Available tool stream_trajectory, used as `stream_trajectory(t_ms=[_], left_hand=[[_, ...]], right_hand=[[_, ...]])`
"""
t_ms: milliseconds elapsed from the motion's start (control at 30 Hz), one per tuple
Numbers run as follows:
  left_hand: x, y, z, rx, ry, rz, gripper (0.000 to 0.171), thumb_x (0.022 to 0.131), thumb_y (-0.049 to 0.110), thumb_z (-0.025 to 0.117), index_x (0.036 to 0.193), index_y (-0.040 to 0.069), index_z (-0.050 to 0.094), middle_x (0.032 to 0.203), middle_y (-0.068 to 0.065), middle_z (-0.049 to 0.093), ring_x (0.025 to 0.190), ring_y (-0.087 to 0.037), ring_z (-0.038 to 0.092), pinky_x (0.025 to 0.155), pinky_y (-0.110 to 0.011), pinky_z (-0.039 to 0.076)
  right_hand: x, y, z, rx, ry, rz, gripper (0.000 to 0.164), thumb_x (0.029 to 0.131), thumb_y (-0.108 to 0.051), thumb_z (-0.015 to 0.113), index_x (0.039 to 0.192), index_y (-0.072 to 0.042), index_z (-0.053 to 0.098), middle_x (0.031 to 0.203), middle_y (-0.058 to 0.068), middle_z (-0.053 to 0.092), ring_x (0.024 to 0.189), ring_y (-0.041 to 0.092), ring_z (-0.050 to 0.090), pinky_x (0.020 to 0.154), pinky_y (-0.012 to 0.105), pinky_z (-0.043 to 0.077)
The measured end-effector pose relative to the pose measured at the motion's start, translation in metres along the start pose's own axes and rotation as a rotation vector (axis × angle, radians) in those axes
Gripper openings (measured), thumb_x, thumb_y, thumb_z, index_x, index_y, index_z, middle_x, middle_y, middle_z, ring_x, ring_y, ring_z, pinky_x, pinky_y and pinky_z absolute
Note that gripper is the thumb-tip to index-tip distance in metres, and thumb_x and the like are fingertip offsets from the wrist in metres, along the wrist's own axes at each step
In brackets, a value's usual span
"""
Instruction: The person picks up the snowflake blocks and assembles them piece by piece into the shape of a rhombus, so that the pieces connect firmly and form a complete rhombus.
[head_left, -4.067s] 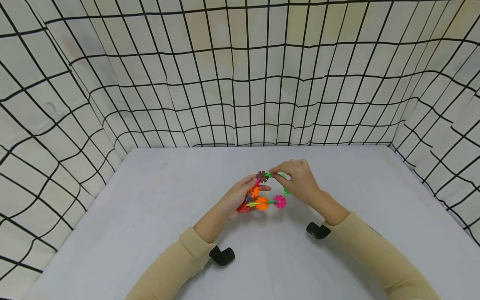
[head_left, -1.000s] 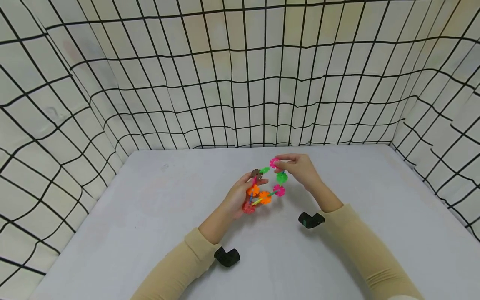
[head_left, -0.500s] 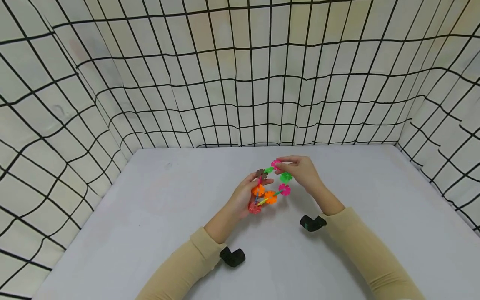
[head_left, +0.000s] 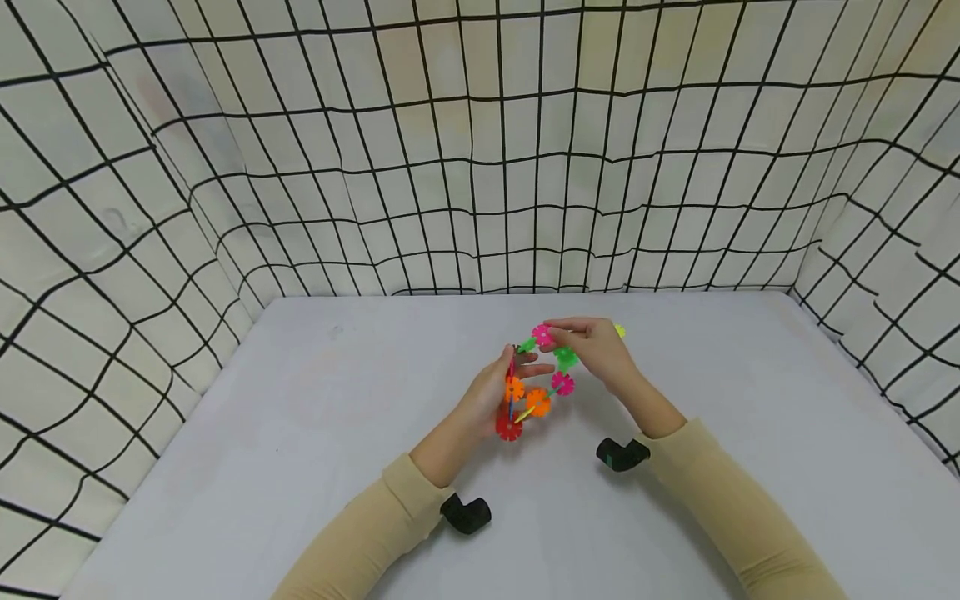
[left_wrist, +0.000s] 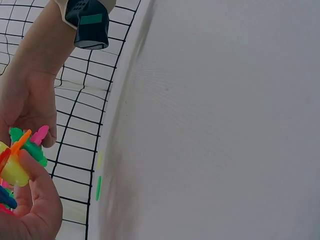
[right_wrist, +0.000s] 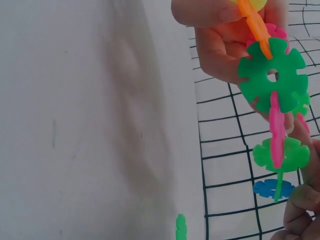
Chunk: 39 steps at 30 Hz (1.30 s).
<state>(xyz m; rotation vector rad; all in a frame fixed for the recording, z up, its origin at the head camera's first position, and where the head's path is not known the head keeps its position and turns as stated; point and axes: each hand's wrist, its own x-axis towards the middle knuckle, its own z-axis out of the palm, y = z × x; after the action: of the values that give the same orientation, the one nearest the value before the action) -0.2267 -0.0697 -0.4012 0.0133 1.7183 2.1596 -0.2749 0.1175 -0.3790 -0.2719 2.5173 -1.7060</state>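
Observation:
A colourful chain of interlocking plastic flower discs [head_left: 537,403] hangs between both hands over the table. My left hand [head_left: 483,396] holds its left side, thumb near a brown disc [head_left: 517,348] seen almost edge-on, some fingers extended behind. Red [head_left: 509,427] and orange discs hang below that hand. Thumb and fingers of my right hand [head_left: 600,350] pinch a pink disc [head_left: 542,335], right at the tip of a green disc [head_left: 528,344] from the left side. In the right wrist view, a green disc [right_wrist: 272,75] and a blue disc [right_wrist: 274,189] show along the chain.
A yellow disc [head_left: 620,331] lies just beyond my right hand. In the left wrist view, a loose green disc [left_wrist: 98,188] lies near the table edge. Black wrist devices [head_left: 466,515] sit under both sleeves. Black grid netting [head_left: 525,183] over white sheeting encloses the table [head_left: 262,467].
The right hand went from the green piece to pinching the pink disc, and the gap between pink and green closed. The left hand has turned the brown disc edge-on. The yellow disc came into view.

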Motion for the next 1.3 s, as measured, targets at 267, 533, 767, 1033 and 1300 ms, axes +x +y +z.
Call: stream_trajectory(t_ms=[267,533,767,1033,1300], left_hand=[[0.0,0.003,0.0,-0.045,-0.04,-0.061,0.038,0.112,0.044,0.031,0.116,0.012,0.052,0.13,-0.011,0.069,0.123,-0.035,0.062,0.074,-0.028,0.057],[-0.001,0.009,-0.003,-0.076,-0.091,-0.116,0.035,0.113,0.042,0.033,0.099,0.016,0.051,0.126,-0.009,0.07,0.108,-0.023,0.067,0.07,-0.03,0.058],[-0.001,0.008,-0.007,-0.077,-0.136,-0.132,0.037,0.113,0.04,0.031,0.095,0.015,0.051,0.123,-0.011,0.072,0.086,-0.018,0.064,0.068,-0.027,0.058],[0.001,0.006,-0.009,-0.054,-0.159,-0.142,0.039,0.114,0.039,0.029,0.091,0.015,0.05,0.129,-0.014,0.069,0.091,-0.021,0.066,0.071,-0.027,0.058],[0.001,0.005,-0.01,-0.07,-0.181,-0.164,0.04,0.113,0.04,0.03,0.088,0.016,0.049,0.125,-0.012,0.07,0.089,-0.021,0.064,0.066,-0.026,0.056]], right_hand=[[-0.005,-0.002,0.002,0.034,0.0,-0.017,0.035,0.102,-0.022,0.063,0.132,-0.004,0.069,0.096,0.011,0.078,0.112,0.029,0.068,0.095,0.048,0.038],[-0.007,-0.005,-0.001,0.045,-0.018,-0.009,0.032,0.102,-0.018,0.064,0.13,-0.004,0.07,0.092,0.01,0.078,0.109,0.028,0.068,0.1,0.052,0.039],[-0.011,-0.005,-0.003,0.045,-0.031,-0.026,0.031,0.1,-0.013,0.065,0.129,-0.002,0.071,0.093,0.012,0.077,0.109,0.03,0.066,0.077,0.037,0.035],[-0.01,-0.001,-0.003,0.05,-0.04,-0.022,0.03,0.1,-0.013,0.065,0.127,-0.002,0.072,0.09,0.011,0.078,0.116,0.029,0.063,0.085,0.04,0.037],[-0.01,0.0,-0.001,0.068,-0.053,-0.035,0.031,0.099,-0.009,0.065,0.127,0.001,0.07,0.09,0.012,0.077,0.113,0.029,0.068,0.102,0.046,0.041]])
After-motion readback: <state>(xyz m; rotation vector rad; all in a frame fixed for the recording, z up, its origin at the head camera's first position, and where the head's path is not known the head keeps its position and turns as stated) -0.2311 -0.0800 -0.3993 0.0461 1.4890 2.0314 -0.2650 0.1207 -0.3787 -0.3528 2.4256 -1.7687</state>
